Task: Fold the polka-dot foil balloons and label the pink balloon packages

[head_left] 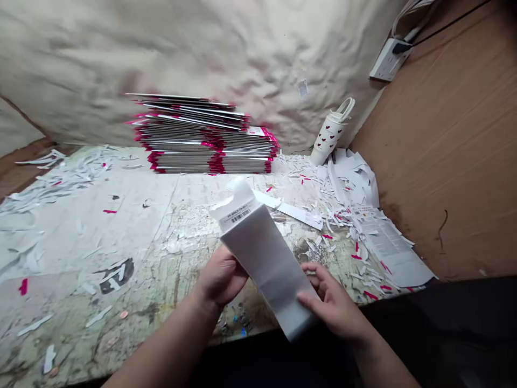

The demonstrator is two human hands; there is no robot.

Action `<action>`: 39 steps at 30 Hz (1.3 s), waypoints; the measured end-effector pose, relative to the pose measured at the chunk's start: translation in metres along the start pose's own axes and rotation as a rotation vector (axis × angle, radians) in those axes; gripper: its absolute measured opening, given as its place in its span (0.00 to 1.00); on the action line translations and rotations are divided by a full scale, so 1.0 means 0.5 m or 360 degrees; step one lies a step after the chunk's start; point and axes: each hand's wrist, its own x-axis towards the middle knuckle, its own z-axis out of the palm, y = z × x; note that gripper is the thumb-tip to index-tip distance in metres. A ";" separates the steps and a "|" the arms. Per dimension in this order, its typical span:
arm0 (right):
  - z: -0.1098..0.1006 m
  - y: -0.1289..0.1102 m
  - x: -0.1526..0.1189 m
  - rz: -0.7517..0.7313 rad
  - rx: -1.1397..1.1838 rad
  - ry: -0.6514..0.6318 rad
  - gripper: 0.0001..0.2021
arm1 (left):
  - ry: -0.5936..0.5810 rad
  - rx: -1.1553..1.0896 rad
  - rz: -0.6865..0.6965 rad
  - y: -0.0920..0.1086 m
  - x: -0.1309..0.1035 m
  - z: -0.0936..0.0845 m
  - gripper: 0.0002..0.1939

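Observation:
A flat, folded white carton with a greyish face is held tilted above the table's front edge. Its upper end has a printed barcode and cut flaps that stick out toward the back. My left hand is closed on the carton's left edge, with some fingers hidden beneath it. My right hand grips the lower right edge, thumb on top and fingers at the side and under it.
Behind stands a tall stack of flat pink-and-white cartons. A white tumbler with hearts leans at the back right. Paper scraps litter the worn table. A power socket hangs on the brown side wall.

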 end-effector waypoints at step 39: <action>0.008 -0.156 0.232 -0.1112 0.0618 0.0894 0.09 | -0.0726 0.0185 -0.0343 -0.080 0.038 -0.018 0.23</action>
